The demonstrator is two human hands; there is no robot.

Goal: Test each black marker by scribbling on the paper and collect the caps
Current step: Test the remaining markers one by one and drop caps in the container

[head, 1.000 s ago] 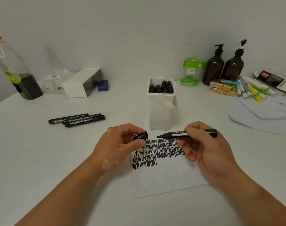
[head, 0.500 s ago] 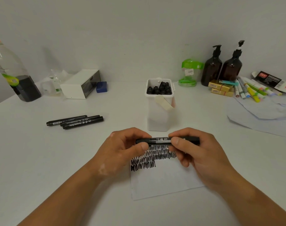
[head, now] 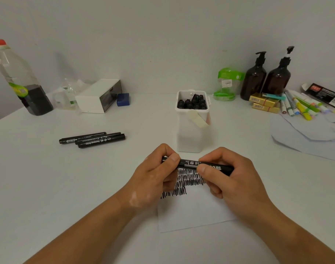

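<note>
A black marker (head: pixel 193 163) lies level between both hands, just above the paper (head: pixel 193 210). The left hand (head: pixel 155 176) is closed around the marker's left end, thumb on top, with the end of the pen just showing past the thumb. The right hand (head: pixel 231 180) is closed around the right part of the barrel, thumb pressed on the near side; white lettering shows on the stretch between the 2 thumbs. Whether the cap is fully seated cannot be told under the left fingers.

The paper lies on the white table (head: pixel 48 187) under the hands, its upper part covered with rows of black scribbles (head: pixel 189 178); the lower part is bare.

Just behind the hands stands a white tub (head: pixel 193 134) with black marker ends (head: pixel 191 103) showing at its open top and a strip of tape (head: pixel 198 118) on its front.

To the left, well apart, 3 black markers (head: pixel 92 139) lie side by side on the table.

Along the wall at the back stand a clear bottle (head: pixel 17 79) with a red cap, a white box (head: pixel 99 96), a green-lidded jar (head: pixel 227 84), 2 brown pump bottles (head: pixel 265 77) and a heap of coloured pens (head: pixel 304 107).
</note>
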